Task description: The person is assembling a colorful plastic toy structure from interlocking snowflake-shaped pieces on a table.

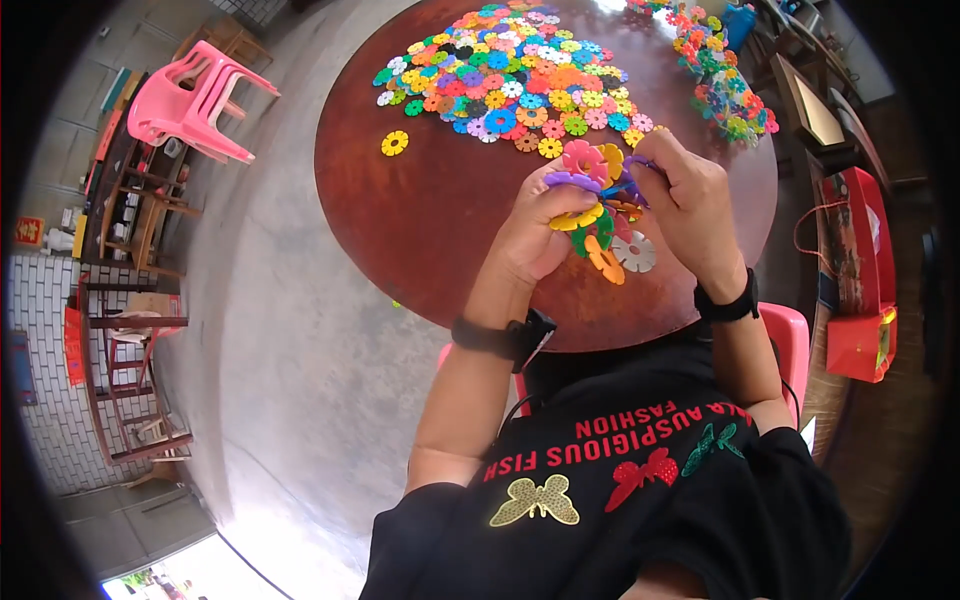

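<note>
Above the near part of a round brown table [420,240], my left hand [540,225] grips a cluster of interlocking plastic flower discs [604,258], its thumb pressed on a yellow one. Purple, pink, yellow, green, orange and grey discs stick out of the cluster at several angles. My right hand [692,205] is closed in a pinch on a purple flower disc [634,166] at the cluster's upper right side. Whether that disc is slotted into the others cannot be made out. Farther back on the table lies a wide pile of loose flower discs [510,90] in many colours.
A lone yellow disc [395,143] lies left of the pile. Joined discs [728,100] form a colourful mass at the table's right edge, near a blue object [738,25]. Stacked pink chairs [190,95] stand at the left; a red bag [860,240] sits at the right.
</note>
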Demonstrator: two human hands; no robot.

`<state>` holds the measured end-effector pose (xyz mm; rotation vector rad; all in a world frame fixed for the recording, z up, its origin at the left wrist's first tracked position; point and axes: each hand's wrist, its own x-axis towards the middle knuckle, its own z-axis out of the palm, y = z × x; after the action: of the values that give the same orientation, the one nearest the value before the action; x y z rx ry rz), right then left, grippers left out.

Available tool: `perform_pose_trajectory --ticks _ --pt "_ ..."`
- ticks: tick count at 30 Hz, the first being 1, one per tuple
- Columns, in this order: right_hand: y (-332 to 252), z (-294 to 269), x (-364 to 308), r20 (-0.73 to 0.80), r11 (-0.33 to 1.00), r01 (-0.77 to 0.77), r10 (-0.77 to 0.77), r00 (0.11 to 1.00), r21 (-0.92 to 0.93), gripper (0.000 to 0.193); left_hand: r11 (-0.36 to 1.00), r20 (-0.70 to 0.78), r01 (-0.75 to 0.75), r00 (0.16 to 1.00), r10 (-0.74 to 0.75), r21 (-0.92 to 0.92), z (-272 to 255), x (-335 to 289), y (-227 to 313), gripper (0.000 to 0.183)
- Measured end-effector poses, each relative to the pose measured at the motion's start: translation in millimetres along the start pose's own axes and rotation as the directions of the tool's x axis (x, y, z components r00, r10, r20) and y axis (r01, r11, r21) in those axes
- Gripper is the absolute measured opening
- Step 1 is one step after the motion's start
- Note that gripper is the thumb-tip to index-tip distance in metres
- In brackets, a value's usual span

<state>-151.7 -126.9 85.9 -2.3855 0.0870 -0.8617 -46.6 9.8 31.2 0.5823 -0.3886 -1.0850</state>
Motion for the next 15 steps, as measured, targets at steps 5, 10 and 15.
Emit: perform_pose_trajectory --ticks 5,10,15 --pt "4 2 3 -0.029 0.997 0.052 -0.054 0.998 -0.057 0.007 0.999 -0.049 -0.010 0.999 0.011 0.032 -2 0 -1 0.044" --pt "3 -25 7 0.022 0.981 -0.139 0.137 0.990 0.132 0.004 0.985 0.215 -0.046 0.973 0.081 -0.164 6 -4 5 0.047" --pt "0 -29 -6 0.146 0.997 0.060 -0.066 0.987 0.043 0.011 0.990 0.032 0.072 0.997 -0.068 -0.120 5 3 -21 0.037"
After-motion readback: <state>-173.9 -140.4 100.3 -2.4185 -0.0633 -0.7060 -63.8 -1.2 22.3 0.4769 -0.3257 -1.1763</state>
